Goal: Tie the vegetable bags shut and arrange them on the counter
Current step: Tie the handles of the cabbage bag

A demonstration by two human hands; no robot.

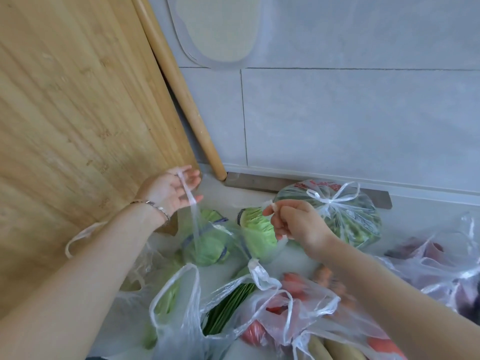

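- Upper left: board (78, 113) leaning upright.
- Centre left: left hand (172, 189) — fingers loosely spread, one handle (191, 197) looped over them.
- Centre: cabbage bag (207, 245) on the counter (228, 193), below both hands.
- Right of centre: right hand (296, 224) — fingertips pinching the other handle (268, 203).
- Right, behind it: tied bag (345, 219) of greens.

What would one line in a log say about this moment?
cabbage bag untied | left hand has one handle looped over it | right hand pinches other handle | back bag already knotted
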